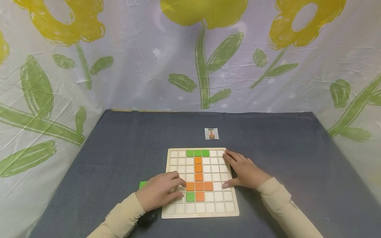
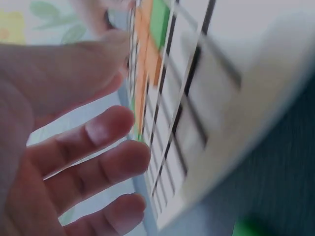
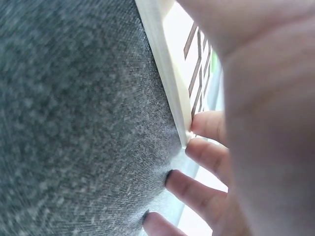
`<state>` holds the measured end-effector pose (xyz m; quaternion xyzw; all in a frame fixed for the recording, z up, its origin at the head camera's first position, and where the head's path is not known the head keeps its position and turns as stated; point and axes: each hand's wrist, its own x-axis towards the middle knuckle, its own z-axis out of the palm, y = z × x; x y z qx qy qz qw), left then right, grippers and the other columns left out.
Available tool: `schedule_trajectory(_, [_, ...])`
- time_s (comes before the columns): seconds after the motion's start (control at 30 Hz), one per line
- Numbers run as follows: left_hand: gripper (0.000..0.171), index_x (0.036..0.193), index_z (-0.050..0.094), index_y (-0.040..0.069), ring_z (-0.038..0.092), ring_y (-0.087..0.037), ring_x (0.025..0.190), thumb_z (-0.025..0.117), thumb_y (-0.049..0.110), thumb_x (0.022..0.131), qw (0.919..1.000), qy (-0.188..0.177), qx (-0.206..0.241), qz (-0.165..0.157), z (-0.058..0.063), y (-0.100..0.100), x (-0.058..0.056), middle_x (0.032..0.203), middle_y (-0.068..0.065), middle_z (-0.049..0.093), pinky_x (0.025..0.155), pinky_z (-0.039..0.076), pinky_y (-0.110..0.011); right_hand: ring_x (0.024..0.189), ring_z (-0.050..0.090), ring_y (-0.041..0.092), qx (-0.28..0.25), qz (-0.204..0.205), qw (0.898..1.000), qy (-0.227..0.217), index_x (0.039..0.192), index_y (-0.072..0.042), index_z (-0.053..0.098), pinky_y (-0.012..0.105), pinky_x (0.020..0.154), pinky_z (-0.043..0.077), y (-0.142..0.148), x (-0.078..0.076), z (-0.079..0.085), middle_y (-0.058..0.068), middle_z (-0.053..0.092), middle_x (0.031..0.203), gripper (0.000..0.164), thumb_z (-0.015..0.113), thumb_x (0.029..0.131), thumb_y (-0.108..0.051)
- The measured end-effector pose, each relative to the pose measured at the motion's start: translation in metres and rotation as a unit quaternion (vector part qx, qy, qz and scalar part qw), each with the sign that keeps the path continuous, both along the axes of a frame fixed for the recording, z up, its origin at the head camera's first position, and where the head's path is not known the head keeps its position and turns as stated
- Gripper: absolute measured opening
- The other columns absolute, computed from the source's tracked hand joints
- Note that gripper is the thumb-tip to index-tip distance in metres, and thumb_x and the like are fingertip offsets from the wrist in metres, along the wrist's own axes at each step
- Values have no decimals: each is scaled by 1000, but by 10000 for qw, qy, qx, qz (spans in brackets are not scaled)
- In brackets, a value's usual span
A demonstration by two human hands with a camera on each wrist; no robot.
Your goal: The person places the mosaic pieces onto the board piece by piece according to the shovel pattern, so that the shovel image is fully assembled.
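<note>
A square wooden grid board [image 1: 200,213] lies flat on the dark cloth, with orange tiles [image 1: 198,177] making a column and a short crossbar. Three green tiles [image 1: 197,153] sit in its top row, and another green tile [image 1: 190,197] is low on the left. My left hand [image 1: 160,190] hovers over the board's left part, fingers loosely bent, its fingertips close to the crossbar's left end; I see nothing held. My right hand [image 1: 245,172] rests at the board's right edge, thumb on the face and fingertips by the upper corner.
A small printed card [image 1: 211,133] with a grid picture lies beyond the board. Beside the board, a green piece [image 1: 143,184] is partly hidden behind the left hand. Dark cloth [image 1: 134,138] covers the table, and a flower-printed curtain [image 1: 143,66] hangs around it.
</note>
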<state>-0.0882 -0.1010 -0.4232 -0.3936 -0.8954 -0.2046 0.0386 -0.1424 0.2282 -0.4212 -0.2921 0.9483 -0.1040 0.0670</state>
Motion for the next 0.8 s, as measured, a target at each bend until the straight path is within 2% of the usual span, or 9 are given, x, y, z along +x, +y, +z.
schedule_trajectory(0.17, [26, 107, 68, 19, 42, -2, 68, 76, 26, 83, 9982, -11, -45, 601, 6, -26, 0, 94, 6, 57, 61, 40, -20, 139, 30, 37, -21, -9, 10000, -41, 148, -3, 33, 60, 99, 36, 0, 2, -1, 17, 28, 154, 107, 71, 70, -65])
schedule_trajectory(0.33, [36, 112, 67, 19, 46, -3, 75, 78, 28, 79, 9935, -250, -445, 1014, 6, -61, 1, 96, 7, 57, 64, 42, -25, 139, 30, 37, -77, -13, 9999, -70, 149, -3, 32, 60, 100, 35, -1, 3, -1, 17, 27, 155, 106, 71, 71, -65])
schedule_trajectory(0.43, [41, 113, 67, 18, 52, -5, 79, 80, 31, 76, 9907, -390, -656, 1130, 5, -80, 4, 97, 8, 58, 67, 46, -28, 139, 30, 37, -87, -4, 9999, -57, 149, -3, 32, 60, 100, 35, -1, 3, -1, 17, 28, 154, 106, 71, 71, -64])
schedule_trajectory(0.53, [43, 111, 68, 16, 55, -6, 80, 82, 28, 73, 9908, -443, -640, 1107, 4, -93, 6, 95, 8, 57, 68, 48, -29, 139, 30, 37, -69, -13, 10000, -52, 149, -3, 32, 60, 100, 35, 0, 2, -1, 17, 27, 154, 106, 71, 71, -64])
schedule_trajectory(0.67, [38, 107, 69, 14, 55, -5, 77, 83, 21, 72, 9925, -371, -454, 1068, 0, -98, 8, 92, 9, 56, 65, 48, -26, 139, 29, 37, -62, -34, 9999, -87, 149, -3, 32, 60, 101, 34, 0, 2, -1, 17, 27, 155, 106, 71, 71, -64])
schedule_trajectory(0.8, [32, 103, 70, 15, 57, -5, 79, 82, 20, 74, 9908, -231, -451, 1251, -6, -97, 9, 92, 10, 57, 68, 49, -26, 139, 29, 38, -99, 56, 9999, -68, 149, -2, 31, 61, 102, 33, -2, 1, -1, 18, 26, 155, 105, 72, 72, -62])
